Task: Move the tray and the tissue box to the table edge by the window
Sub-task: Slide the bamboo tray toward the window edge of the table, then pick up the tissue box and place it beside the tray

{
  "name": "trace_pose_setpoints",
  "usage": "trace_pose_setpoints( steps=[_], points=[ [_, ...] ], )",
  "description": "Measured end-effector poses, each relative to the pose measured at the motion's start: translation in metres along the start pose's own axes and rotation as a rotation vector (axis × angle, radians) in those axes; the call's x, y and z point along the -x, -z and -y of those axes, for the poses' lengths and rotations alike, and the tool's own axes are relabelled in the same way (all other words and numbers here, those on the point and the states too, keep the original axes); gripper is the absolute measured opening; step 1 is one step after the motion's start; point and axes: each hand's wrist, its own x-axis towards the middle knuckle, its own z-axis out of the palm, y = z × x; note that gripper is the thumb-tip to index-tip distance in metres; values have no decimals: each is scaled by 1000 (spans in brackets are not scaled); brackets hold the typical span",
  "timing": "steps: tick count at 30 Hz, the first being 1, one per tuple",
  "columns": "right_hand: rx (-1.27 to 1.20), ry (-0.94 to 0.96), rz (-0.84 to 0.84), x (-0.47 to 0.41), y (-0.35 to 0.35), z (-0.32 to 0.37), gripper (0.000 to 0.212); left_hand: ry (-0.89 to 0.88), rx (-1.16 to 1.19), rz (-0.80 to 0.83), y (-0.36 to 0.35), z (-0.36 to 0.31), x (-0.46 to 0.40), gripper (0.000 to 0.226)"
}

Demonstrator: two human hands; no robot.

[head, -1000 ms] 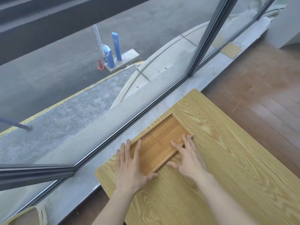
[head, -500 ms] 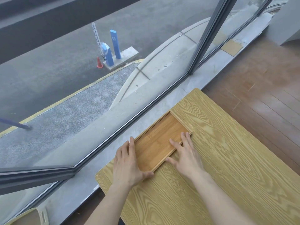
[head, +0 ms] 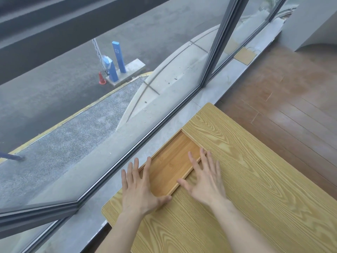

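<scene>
A shallow brown bamboo tray [head: 173,161] lies flat on the light wood-grain table [head: 255,179], its long side flush with the table edge nearest the window. My left hand [head: 138,190] rests flat over the tray's near left corner, fingers spread, thumb against the near short rim. My right hand [head: 204,178] lies flat with its fingers on the tray's right long rim and the palm on the table. Neither hand is curled around the tray. No tissue box is in view.
A grey stone sill [head: 164,132] and the floor-to-ceiling window glass [head: 109,106] run along the table's left side, with a dark mullion [head: 218,42]. Brown wood flooring [head: 282,97] lies to the right. A tan mat [head: 244,55] sits on the far sill.
The tray has slid toward the window until it sits at the table edge. Both hands followed it, and their fingers have spread flatter.
</scene>
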Motion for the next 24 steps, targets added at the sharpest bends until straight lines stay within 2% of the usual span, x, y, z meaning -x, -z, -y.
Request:
trace_pose_setpoints(
  steps=[11,24],
  points=[
    [39,-282,-45,49,22,-48,103,-290,-80,56,6,-55,-19,140],
    [-70,-655,-141,184,36,-141,102,-625,-157,108,-22,-192,22,140]
  ],
)
